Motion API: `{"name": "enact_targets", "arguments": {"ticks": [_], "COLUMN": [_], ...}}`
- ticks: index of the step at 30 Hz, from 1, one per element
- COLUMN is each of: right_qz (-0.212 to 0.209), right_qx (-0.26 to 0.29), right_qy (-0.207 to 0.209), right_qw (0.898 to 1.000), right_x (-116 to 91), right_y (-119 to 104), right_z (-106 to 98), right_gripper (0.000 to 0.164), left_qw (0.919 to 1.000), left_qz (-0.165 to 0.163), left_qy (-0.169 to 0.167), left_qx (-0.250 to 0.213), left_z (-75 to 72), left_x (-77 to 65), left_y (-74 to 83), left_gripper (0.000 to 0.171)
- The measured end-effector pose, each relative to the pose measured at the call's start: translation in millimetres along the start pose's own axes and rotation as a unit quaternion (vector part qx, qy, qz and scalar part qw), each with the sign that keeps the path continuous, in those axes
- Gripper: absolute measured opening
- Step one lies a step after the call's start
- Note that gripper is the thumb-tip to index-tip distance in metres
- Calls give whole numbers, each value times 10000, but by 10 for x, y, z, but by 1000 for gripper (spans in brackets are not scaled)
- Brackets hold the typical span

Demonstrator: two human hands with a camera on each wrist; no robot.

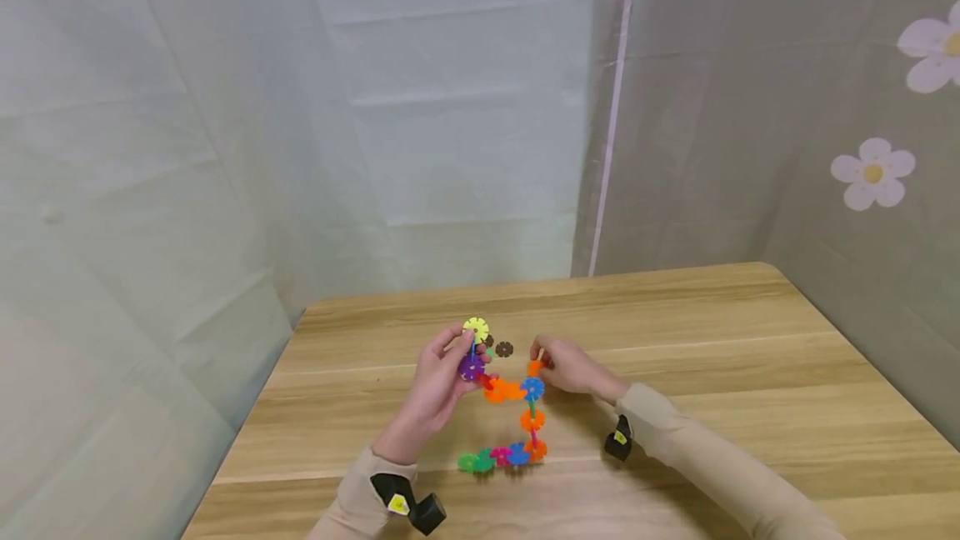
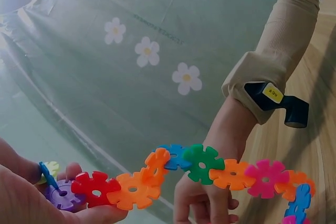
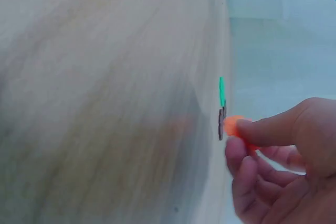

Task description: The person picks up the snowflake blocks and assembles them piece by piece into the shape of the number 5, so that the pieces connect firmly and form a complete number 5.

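Note:
My left hand (image 1: 435, 386) holds one end of a chain of slotted plastic flower discs, thumb and fingers about the yellow disc (image 1: 476, 328) and purple disc (image 1: 471, 368). From there the chain runs through a red disc (image 2: 96, 189) and orange ones to a blue disc (image 1: 532, 388). It then bends toward the near side, ending in a green disc (image 1: 468, 462). Between thumb and fingers, my right hand (image 1: 573, 367) pinches a separate orange disc (image 3: 233, 125), partly covered by the fingertips, just beyond the chain's blue corner.
Past the hands, loose brown discs (image 1: 504, 349) and a green disc (image 3: 221, 92) lie on the wooden table (image 1: 675, 315). Pale curtains (image 1: 465, 107) hang behind the table's far edge and along its sides. Each wrist wears a black camera mount (image 1: 619, 440).

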State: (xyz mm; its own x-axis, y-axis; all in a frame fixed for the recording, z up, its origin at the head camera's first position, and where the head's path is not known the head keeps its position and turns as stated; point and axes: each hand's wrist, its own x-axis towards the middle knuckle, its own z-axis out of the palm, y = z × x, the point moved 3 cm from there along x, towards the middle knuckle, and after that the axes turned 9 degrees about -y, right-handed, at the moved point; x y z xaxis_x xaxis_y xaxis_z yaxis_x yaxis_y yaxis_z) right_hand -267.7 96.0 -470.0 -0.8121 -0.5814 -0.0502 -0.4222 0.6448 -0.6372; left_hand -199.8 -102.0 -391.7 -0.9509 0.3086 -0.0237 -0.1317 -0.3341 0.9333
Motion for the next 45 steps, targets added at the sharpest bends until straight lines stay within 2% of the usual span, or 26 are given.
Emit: {"name": "enact_targets", "arguments": {"ticks": [3, 12, 19, 25, 32, 35, 40, 45], "right_qz": [-53, -626, -917, -1137, -1446, -1739, -2258, -2590], "right_qx": [268, 762, 678, 853, 846, 749, 590, 529], "right_qy": [193, 918, 1263, 1434, 1717, 1918, 2347, 2720], "right_qw": [9994, 9909, 9854, 9794, 9708, 9630, 9436, 9253], "right_x": [-17, -97, -173, -235, -302, -336, -382, -409], "right_y": [-26, -182, -305, -412, -557, -632, -745, -818], "right_z": [-23, -174, -258, -334, -435, -474, -544, -591], "right_gripper": [15, 9, 8, 7, 12, 14, 14, 15], "left_qw": [10000, 9999, 9999, 9999, 9996, 9995, 9992, 9991], "left_qz": [4, 137, 102, 71, 77, 80, 186, 254], "left_qy": [3, -41, -54, 28, 131, 154, 192, 109], "left_qx": [-38, -16, 109, 147, 254, 265, 287, 332], "left_z": [7, 12, 25, 47, 82, 100, 112, 110], "left_x": [-6, -3, -10, -12, 2, 4, 15, 31], "left_y": [2, 41, 48, 62, 91, 101, 118, 124], "left_gripper": [13, 21, 21, 19, 21, 16, 12, 11]}}
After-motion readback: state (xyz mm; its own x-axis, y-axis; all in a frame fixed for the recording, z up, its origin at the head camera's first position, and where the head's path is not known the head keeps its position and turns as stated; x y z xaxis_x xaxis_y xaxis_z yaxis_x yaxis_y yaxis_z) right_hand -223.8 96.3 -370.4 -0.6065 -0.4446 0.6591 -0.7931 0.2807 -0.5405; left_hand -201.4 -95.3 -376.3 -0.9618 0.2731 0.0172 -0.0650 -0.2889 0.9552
